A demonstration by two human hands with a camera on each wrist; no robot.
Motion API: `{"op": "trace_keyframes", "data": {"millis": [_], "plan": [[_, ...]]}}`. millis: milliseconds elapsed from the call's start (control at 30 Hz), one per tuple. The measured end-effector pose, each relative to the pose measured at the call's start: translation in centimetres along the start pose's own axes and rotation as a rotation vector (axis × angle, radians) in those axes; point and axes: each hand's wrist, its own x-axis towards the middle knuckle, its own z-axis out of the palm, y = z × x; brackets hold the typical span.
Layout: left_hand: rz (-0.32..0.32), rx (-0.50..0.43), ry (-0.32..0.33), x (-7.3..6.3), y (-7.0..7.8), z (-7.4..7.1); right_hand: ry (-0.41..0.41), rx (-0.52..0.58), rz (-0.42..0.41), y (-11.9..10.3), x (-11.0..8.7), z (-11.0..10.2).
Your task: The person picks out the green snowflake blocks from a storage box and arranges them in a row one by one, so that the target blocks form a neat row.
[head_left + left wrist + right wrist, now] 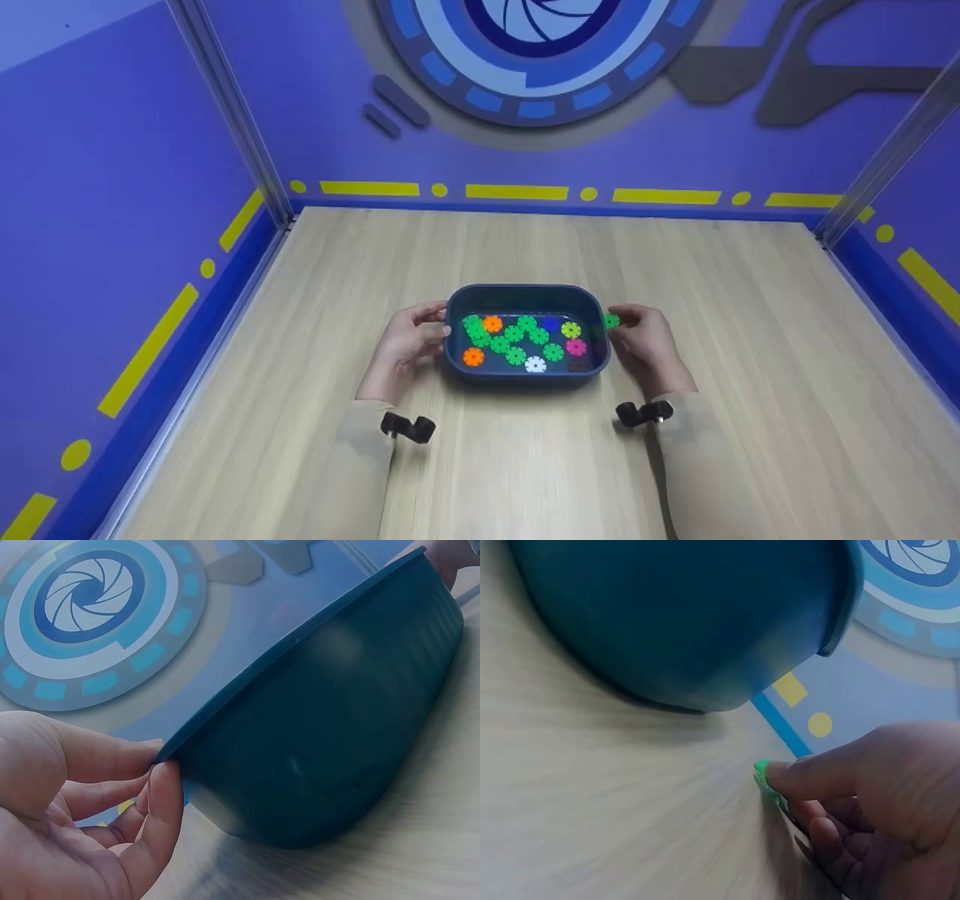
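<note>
A dark rectangular tub [529,381] with rounded corners stands between the two hands, snowflake-shaped plastic discs lying on its floor. Most of these discs are green, such as one green disc [515,355]; others are orange, white, pink, yellow and blue. My left hand [405,341] pinches the tub's rim at its left end, thumb on top and fingers beneath, as the left wrist view shows. Just off the right end of the tub, my right hand [646,336] pinches a green snowflake disc [762,769] between thumb and fingers, close over the table.
The light wood table [525,465] is bounded by a blue back wall [315,142] and side walls with yellow markings. Metal posts [232,112] rise at the back corners. Black clip mounts [407,427] sit on both sleeves.
</note>
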Motion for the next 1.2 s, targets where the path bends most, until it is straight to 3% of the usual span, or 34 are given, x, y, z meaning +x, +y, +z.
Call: {"op": "trace_keyframes", "data": {"millis": [333, 533, 800, 1000, 1200], "plan": [[0.000, -0.012, 0.010, -0.1, 0.0, 0.2, -0.013, -0.031, 0.010, -0.1, -0.1, 0.1], [-0.001, -0.001, 0.008, -0.1, 0.0, 0.1, -0.032, 0.032, 0.040, 0.3, 0.0, 0.1], [-0.007, -0.008, 0.017, 0.0, -0.2, 0.1, -0.032, 0.024, 0.027, 0.3, 0.0, -0.6], [-0.019, -0.034, 0.021, 0.0, -0.2, 0.2, -0.004, 0.140, 0.023, -1.0, -0.4, -1.7], [-0.023, -0.042, 0.026, -0.2, 0.0, 0.2, 0.010, 0.170, -0.038, -3.4, -0.9, -2.4]]}}
